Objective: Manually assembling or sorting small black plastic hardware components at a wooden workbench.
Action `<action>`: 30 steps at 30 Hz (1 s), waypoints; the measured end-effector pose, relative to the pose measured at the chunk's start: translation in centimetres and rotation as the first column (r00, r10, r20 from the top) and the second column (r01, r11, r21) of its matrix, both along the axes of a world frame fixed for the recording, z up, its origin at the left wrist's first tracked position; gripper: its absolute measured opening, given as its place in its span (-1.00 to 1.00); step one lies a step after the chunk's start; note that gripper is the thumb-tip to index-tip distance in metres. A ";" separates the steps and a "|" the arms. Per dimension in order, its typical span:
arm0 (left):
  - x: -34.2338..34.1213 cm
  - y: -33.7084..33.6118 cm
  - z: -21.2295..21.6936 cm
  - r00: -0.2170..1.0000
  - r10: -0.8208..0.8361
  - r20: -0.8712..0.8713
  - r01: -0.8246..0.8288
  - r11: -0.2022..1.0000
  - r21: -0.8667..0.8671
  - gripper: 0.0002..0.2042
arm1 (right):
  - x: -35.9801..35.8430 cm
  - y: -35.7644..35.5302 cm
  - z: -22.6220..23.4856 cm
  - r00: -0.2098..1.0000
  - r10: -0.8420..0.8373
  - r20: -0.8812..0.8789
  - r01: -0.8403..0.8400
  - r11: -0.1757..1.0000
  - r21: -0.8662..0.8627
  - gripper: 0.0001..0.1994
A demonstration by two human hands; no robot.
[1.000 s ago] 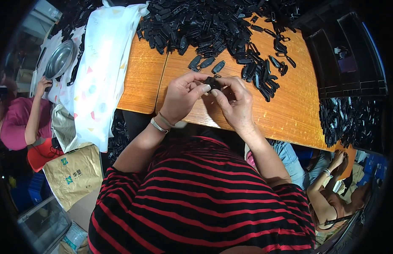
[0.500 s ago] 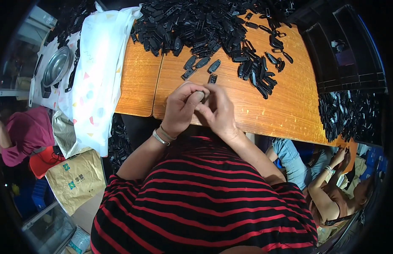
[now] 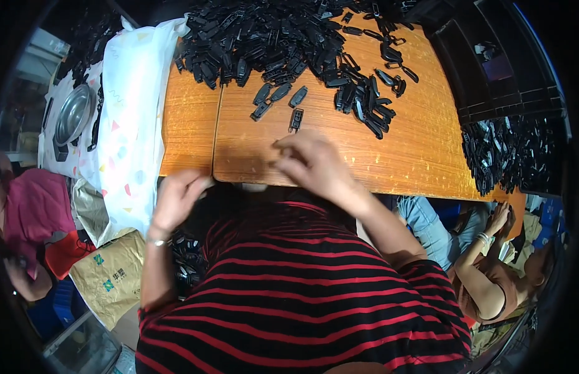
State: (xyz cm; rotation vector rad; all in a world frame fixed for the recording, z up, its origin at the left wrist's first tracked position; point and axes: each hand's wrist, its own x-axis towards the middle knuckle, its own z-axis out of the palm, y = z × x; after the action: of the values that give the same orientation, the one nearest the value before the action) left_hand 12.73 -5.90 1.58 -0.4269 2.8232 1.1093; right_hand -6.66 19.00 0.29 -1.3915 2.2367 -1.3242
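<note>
My left hand (image 3: 177,199) is low at the table's front left edge, fingers and thumb loosely stretched out, with nothing visible in it. My right hand (image 3: 317,165) is over the front edge of the wooden table (image 3: 401,149), smeared by motion, its thumb and forefinger apart. Just beyond its fingertips lies a small black plastic part (image 3: 295,119) with an open frame. Several more black oval clip-like parts (image 3: 280,93) are scattered behind that one. A large heap of black parts (image 3: 258,43) covers the far side of the table.
A smaller cluster of black parts (image 3: 364,106) lies to the right. At the left, patterned plastic sheeting (image 3: 130,124) hangs beside a metal bowl (image 3: 75,115). More black parts (image 3: 501,156) fill the right side, near a seated person (image 3: 489,280). A tan sack (image 3: 111,274) is at lower left.
My hands were together over the table edge, fingers closed round a small piece. They have parted: the left moved down and left, the right stays above the table. The view has shifted slightly.
</note>
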 end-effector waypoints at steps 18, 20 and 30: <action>-14.9 9.4 -0.9 0.886 -0.163 -0.435 0.085 0.977 -0.193 -0.79 | -9.3 3.2 1.7 0.910 -0.225 -0.347 0.278 0.954 0.110 -0.75; -15.7 10.0 -1.5 0.898 -0.182 -0.401 0.079 0.962 -0.261 -0.72 | -9.5 4.9 1.4 0.910 -0.260 -0.322 0.314 0.941 0.127 -0.78; -15.9 10.6 -1.4 0.929 -0.152 -0.338 0.054 0.957 -0.283 -0.75 | -8.6 4.5 0.7 0.818 -0.243 -0.521 0.449 0.836 0.315 -0.76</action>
State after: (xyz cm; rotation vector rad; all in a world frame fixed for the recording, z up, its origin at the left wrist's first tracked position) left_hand -3.19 4.71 0.20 -0.0908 3.2881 0.8567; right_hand -15.31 23.54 0.96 -1.2525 2.9898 -0.5182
